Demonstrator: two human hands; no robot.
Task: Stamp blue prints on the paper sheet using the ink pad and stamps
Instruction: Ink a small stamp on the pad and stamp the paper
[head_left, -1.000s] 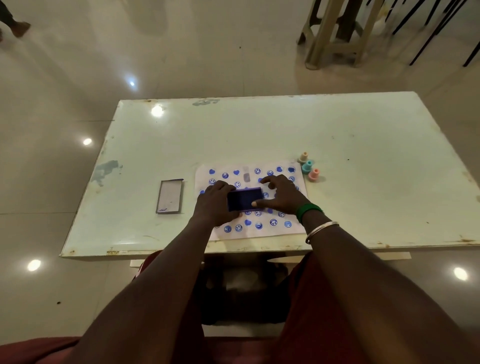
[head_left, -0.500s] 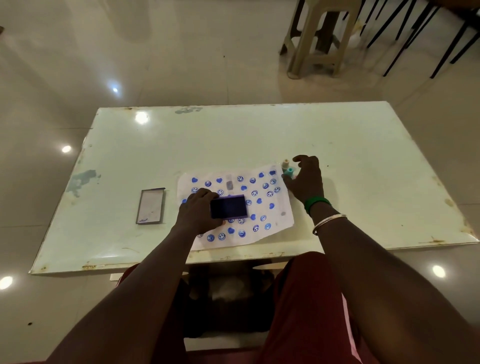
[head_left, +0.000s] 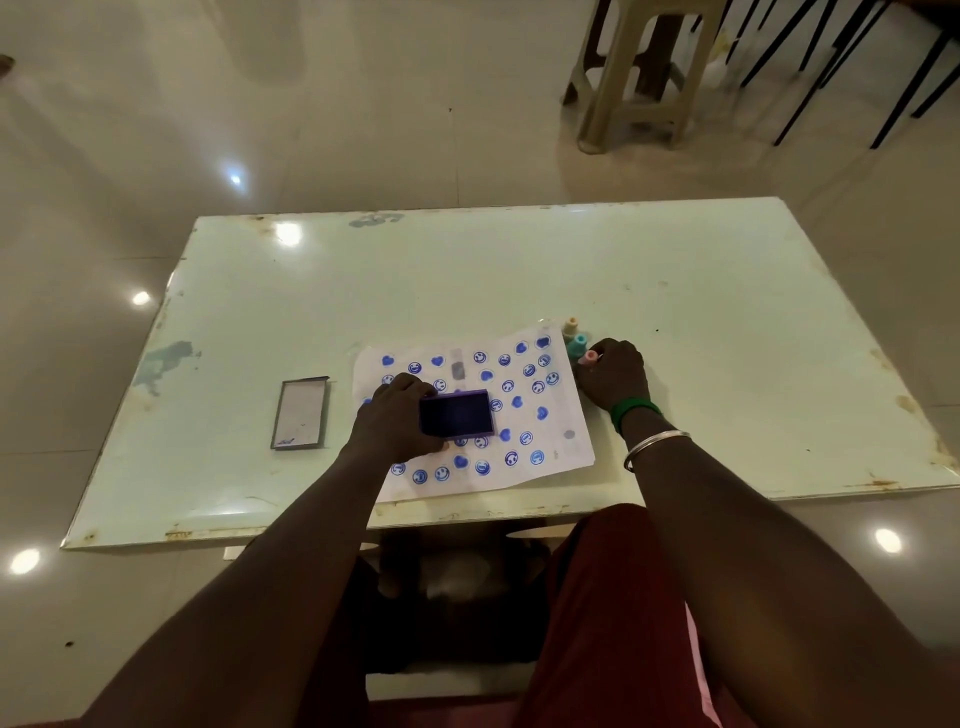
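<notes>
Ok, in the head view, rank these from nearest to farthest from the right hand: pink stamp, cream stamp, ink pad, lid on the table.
1. Pink stamp: at the fingertips of the right hand.
2. Cream stamp: just beyond, at the far end of the stamp row.
3. Ink pad: to the left, on the paper, held by the left hand.
4. Lid: farthest left, on the bare table.
</notes>
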